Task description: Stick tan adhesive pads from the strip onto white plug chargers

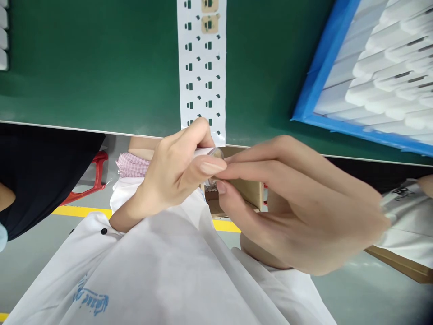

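A white backing strip (202,67) with rows of small dark cut-outs lies on the green table (101,67) and runs to its near edge. Two tan stickers (209,22) remain at its far end. My left hand (172,174) is closed at the strip's near end, with the index finger curled over it and the thumb pressed forward. My right hand (297,207) meets it from the right, fingers pressed together in a pinch. Between the fingertips of both hands sits a small translucent piece (216,154), mostly hidden.
A blue-rimmed tray (318,85) of white moulded parts stands at the table's right. More white parts (2,40) lie at the far left edge. Below the table are a cardboard box (250,189), a red stool (96,174), and a person's dark clothing (40,171) to the left.
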`<state>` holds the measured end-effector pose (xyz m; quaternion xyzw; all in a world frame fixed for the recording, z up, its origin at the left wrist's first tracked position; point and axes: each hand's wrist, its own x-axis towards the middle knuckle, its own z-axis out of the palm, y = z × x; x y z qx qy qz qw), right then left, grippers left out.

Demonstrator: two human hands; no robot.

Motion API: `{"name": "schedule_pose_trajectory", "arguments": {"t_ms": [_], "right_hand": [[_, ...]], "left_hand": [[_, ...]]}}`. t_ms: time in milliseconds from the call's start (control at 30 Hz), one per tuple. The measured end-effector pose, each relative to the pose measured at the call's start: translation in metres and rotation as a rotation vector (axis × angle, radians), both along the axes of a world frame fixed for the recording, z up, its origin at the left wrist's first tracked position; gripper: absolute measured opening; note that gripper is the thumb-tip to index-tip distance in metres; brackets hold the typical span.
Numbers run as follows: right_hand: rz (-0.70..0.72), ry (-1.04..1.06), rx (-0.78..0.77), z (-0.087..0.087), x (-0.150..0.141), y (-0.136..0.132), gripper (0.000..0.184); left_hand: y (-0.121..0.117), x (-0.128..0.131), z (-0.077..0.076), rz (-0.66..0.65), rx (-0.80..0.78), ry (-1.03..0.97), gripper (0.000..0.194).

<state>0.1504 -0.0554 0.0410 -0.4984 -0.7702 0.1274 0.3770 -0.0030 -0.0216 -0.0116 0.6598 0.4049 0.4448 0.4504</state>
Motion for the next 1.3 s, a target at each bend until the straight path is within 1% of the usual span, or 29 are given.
{"name": "schedule_pose_trajectory", "arguments": {"t_ms": [100, 167, 333, 633, 767, 833, 933, 1033, 1167, 1233, 1300], "right_hand": [[-0.041, -0.048, 0.017, 0.002, -0.003, -0.002, 0.021], [-0.040, -0.066, 0.028, 0.001, -0.003, -0.002, 0.022], [-0.008, -0.085, 0.043, -0.002, -0.002, 0.000, 0.023], [0.059, -0.090, 0.058, -0.003, 0.002, 0.003, 0.022], [0.050, -0.135, 0.071, -0.003, 0.001, 0.000, 0.022], [0.022, -0.165, 0.113, -0.003, -0.001, -0.004, 0.022], [0.017, -0.230, 0.158, -0.005, -0.003, -0.009, 0.024], [0.033, -0.291, 0.200, -0.009, -0.004, -0.010, 0.026], [0.092, -0.292, 0.326, -0.014, -0.007, -0.008, 0.024], [0.126, -0.258, 0.311, -0.015, -0.007, -0.008, 0.023], [0.130, -0.174, 0.219, -0.014, -0.006, -0.011, 0.023]], "left_hand": [[-0.002, -0.002, 0.007, -0.004, -0.048, 0.048, 0.067], [-0.002, -0.002, 0.010, -0.009, -0.064, 0.060, 0.068], [-0.002, -0.003, 0.008, -0.010, -0.070, 0.027, 0.068], [-0.002, -0.002, 0.010, -0.009, -0.053, 0.051, 0.066], [-0.001, -0.002, 0.011, 0.018, -0.052, 0.071, 0.067], [-0.001, -0.002, 0.013, 0.019, -0.051, 0.083, 0.067], [-0.001, -0.001, 0.015, 0.017, -0.056, 0.113, 0.066], [-0.001, 0.000, 0.016, 0.040, -0.057, 0.131, 0.065], [0.000, 0.000, 0.015, 0.052, -0.043, 0.118, 0.065], [0.001, -0.001, 0.014, 0.067, -0.040, 0.102, 0.065], [0.002, -0.002, 0.013, 0.080, -0.045, 0.086, 0.065]]}}
